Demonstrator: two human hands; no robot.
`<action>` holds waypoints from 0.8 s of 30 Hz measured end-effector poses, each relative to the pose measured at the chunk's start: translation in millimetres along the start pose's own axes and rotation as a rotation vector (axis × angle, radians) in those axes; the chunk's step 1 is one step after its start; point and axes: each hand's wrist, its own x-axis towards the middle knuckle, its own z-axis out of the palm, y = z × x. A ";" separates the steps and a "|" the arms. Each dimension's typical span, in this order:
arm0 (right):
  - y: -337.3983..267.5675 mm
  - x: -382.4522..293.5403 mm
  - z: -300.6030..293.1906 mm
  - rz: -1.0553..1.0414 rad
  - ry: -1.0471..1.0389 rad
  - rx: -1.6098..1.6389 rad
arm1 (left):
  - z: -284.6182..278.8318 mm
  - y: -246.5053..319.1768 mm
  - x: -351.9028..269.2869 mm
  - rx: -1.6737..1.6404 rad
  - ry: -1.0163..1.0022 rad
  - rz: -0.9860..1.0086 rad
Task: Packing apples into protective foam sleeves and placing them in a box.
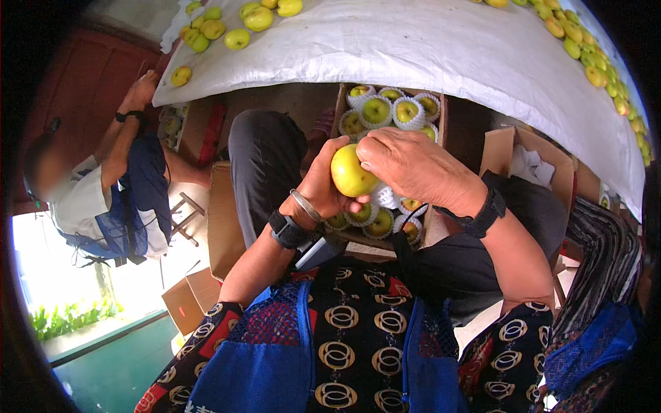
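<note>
A yellow-green apple [352, 171] rests in my left hand [321, 181], which wraps its fingers under and around it. My right hand [413, 168] is at the apple's upper right side, with its fingers curled and its thumb pressed to the index finger. Whether anything is pinched there is hidden. Below both hands, a cardboard box [443, 111] between my knees holds several apples in white foam nets [376, 111]. A crumpled white foam net [385, 196] shows just under my right hand.
A table with a white cloth [372, 49] spans the front, with loose fruit [258, 19] at left and a row [573, 32] at right. An open carton [526, 147] with white material stands right. Another person [119, 180] sits left near an open carton [224, 217]. Striped fabric [604, 248] lies right.
</note>
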 end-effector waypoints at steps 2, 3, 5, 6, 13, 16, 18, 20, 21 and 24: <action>-1.3 0.3 -0.5 0.019 -0.019 -0.022 | -0.7 -0.2 -0.4 -0.083 -0.052 -0.121; -0.9 -0.3 -0.3 0.021 -0.017 -0.021 | -1.7 -1.7 0.2 -0.081 -0.050 -0.123; 1.0 -2.3 -0.3 0.024 -0.092 -0.058 | -4.5 -6.7 2.5 -0.198 -0.108 -0.187; 1.5 -3.1 0.2 0.025 -0.091 -0.056 | -5.7 -6.9 3.5 -0.195 -0.148 -0.231; 2.7 -6.5 8.6 0.022 -0.120 -0.113 | -8.1 -15.0 8.6 -0.153 -0.056 -0.175; 6.4 -8.7 17.2 0.120 -0.080 -0.092 | -7.7 -13.1 9.6 -0.238 -0.130 -0.012; 7.0 -7.9 18.6 0.175 -0.022 -0.044 | 3.7 -18.3 10.9 -0.221 -0.040 0.179; 5.7 -4.7 17.6 0.288 0.019 0.019 | 1.7 -18.6 11.1 -0.136 -0.018 0.416; 6.5 -4.1 18.1 0.286 0.019 0.017 | 1.2 -18.9 11.6 -0.136 -0.020 0.418; 11.8 -3.1 24.0 0.341 0.065 0.041 | 2.2 -17.8 11.4 -0.117 -0.001 0.553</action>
